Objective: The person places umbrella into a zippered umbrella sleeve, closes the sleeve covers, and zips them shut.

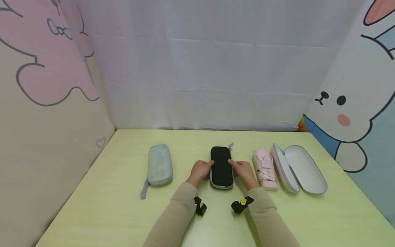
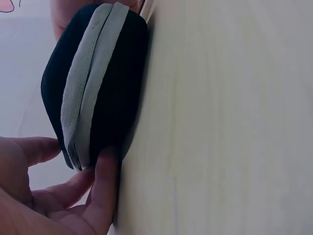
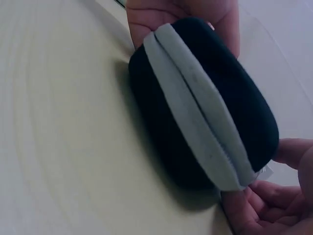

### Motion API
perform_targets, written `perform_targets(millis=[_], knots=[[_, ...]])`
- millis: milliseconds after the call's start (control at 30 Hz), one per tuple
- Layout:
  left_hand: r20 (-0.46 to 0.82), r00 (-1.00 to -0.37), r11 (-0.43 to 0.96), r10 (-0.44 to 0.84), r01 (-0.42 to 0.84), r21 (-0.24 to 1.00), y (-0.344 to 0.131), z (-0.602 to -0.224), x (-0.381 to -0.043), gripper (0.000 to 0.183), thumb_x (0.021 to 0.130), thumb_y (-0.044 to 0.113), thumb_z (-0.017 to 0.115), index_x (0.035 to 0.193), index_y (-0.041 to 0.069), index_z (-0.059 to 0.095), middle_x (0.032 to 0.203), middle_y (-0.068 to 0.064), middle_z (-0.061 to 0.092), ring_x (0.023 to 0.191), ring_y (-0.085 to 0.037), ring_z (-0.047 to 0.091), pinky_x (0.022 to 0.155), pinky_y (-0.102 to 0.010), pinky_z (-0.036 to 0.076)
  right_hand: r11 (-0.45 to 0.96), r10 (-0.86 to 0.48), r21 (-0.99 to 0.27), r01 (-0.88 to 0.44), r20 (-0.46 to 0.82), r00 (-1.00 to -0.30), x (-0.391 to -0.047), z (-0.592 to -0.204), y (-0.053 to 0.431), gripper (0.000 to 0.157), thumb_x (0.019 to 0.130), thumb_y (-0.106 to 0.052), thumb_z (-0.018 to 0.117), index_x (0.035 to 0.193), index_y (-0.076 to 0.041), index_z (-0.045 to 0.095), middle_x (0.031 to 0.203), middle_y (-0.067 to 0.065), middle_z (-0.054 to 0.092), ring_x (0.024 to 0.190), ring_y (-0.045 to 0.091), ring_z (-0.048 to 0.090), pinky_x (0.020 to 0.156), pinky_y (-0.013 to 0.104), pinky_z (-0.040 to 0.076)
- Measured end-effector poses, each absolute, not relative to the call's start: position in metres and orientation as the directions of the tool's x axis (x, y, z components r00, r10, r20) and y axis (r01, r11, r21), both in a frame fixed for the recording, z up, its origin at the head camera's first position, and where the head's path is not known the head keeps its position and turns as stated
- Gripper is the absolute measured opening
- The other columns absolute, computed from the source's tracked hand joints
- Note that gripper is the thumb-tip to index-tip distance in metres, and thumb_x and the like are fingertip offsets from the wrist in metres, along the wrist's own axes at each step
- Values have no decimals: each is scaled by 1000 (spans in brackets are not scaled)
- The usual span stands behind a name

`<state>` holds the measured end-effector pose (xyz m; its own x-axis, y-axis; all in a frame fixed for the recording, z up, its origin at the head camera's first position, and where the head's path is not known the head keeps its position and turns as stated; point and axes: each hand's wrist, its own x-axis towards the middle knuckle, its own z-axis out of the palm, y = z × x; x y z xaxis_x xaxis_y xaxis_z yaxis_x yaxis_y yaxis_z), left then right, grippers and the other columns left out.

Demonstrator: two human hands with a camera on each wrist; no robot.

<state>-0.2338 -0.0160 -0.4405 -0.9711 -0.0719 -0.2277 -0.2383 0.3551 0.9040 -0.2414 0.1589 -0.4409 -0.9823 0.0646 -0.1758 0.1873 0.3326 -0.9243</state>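
Both hands hold a black zip case (image 1: pixel 220 167) by its two long sides, near the middle of the table. My left hand (image 1: pixel 202 169) grips the left edge, thumb on top and fingers lower down the side. On the opposite edge my right hand (image 1: pixel 243 171) pinches it the same way. In the left wrist view the black zip case (image 2: pixel 117 93) shows a pale grey zip band round its side, with the zip closed. The right wrist view has the case (image 3: pixel 244 107) close over the table, a shadow under it. A grey tab (image 1: pixel 230 146) sticks out at its far right corner.
A pale grey-green zip case (image 1: pixel 160 165) with a grey strap lies to the left. Right of my hands are a pink folded umbrella (image 1: pixel 265 169) and an open white hard-shell case (image 1: pixel 305 169). A curtain (image 1: pixel 200 85) hangs behind the table (image 1: pixel 102 206).
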Motion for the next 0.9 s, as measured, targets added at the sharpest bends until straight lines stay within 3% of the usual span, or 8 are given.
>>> perform_targets(millis=[100, 200, 333, 433, 667, 900], knots=[[-247, -965, 347, -93, -264, 900, -13, -439, -234, 38, 90, 32, 56, 95, -5, 64, 67, -6, 56, 56, -15, 52, 53, -24, 40, 345, 66, -921, 180, -168, -984, -241, -441, 159, 43, 93, -28, 58, 107, 13, 62, 78, 7, 63, 64, 10, 56, 65, 27, 46], [-269, -957, 300, -109, -290, 909, -9, -438, -234, 42, 86, 35, 60, 97, -5, 63, 74, -7, 58, 62, -17, 52, 57, -25, 40, 337, 66, -925, 173, -160, -985, -241, -441, 158, 40, 93, -27, 58, 103, 12, 63, 71, 3, 60, 61, 9, 54, 62, 25, 44], [-322, -942, 160, -95, -333, 929, -7, -440, -234, 54, 79, 40, 70, 107, -5, 62, 96, -8, 62, 82, -16, 57, 76, -28, 46, 311, 57, -933, 181, -172, -983, -241, -441, 158, 41, 93, -27, 58, 104, 12, 63, 71, 3, 61, 61, 10, 55, 62, 26, 46], [-361, -931, 33, -62, -363, 931, -7, -442, -234, 55, 76, 37, 74, 109, -6, 62, 102, -9, 65, 91, -16, 60, 86, -31, 45, 296, 54, -937, 187, -179, -982, -241, -442, 159, 41, 93, -28, 58, 103, 11, 64, 73, 3, 62, 63, 10, 56, 62, 26, 46], [-375, -927, -176, -1, -369, 913, -10, -443, -236, 47, 75, 28, 76, 106, -6, 65, 90, -14, 69, 80, -19, 67, 74, -30, 51, 123, 53, -981, 147, -142, -988, -244, -443, 163, 30, 96, -10, 48, 108, 16, 58, 78, 4, 60, 66, 8, 55, 62, 22, 47], [-377, -925, -215, 42, -377, 901, -11, -440, -235, 40, 77, 20, 75, 106, -6, 64, 90, -15, 69, 78, -21, 67, 71, -32, 52, 115, 35, -987, 111, -107, -994, -250, -441, 164, 30, 96, -3, 48, 119, 15, 53, 108, 21, 60, 74, 6, 58, 70, 21, 48]])
